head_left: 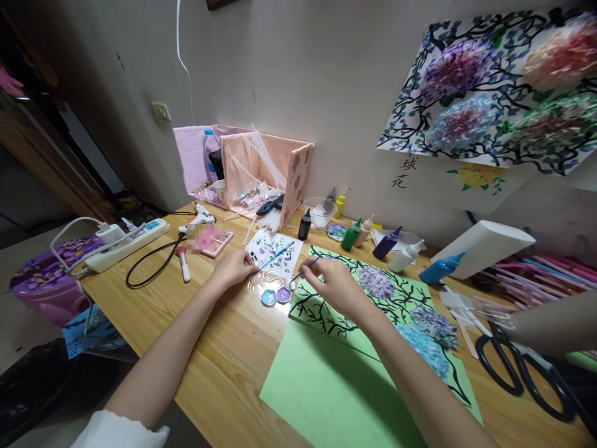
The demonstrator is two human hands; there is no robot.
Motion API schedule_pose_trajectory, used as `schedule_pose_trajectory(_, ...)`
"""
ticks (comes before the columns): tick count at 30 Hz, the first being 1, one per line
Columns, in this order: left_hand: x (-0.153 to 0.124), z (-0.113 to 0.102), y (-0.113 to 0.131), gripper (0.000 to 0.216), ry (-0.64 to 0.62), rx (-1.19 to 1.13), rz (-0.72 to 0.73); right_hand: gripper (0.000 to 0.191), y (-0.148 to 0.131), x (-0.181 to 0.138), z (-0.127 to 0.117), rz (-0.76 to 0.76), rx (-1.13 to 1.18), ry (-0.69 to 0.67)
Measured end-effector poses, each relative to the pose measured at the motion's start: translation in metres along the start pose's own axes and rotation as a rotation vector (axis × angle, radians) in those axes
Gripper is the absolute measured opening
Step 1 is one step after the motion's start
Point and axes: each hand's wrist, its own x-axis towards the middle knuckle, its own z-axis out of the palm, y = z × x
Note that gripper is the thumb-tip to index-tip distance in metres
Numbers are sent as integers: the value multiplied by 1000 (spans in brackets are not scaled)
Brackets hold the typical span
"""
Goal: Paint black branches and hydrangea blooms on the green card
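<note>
My left hand (233, 267) is closed on a thin blue brush (276, 255) that lies over a paint-spotted white card (275, 252). A second blue-handled brush (303, 272) is pinched in my right hand (336, 287), its tip down at a clear palette (273, 290) holding blue and purple paint. My right hand rests on a green sheet (336, 386) painted with black branches and purple and blue flower clusters (377, 283).
Several paint bottles (387, 244) stand along the wall behind the sheet. Black scissors (522, 373) lie at the right. A power strip (128, 244), a glue gun (198, 219) and a pink open box (265, 165) sit at the back left. A flower painting (489, 87) hangs on the wall.
</note>
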Motion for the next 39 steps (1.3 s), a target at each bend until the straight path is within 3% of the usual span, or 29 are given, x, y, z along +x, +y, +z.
schedule_pose_trajectory(39, -2, 1, 4, 15, -12, -126, 37, 24, 1, 1, -4, 49, 38, -16)
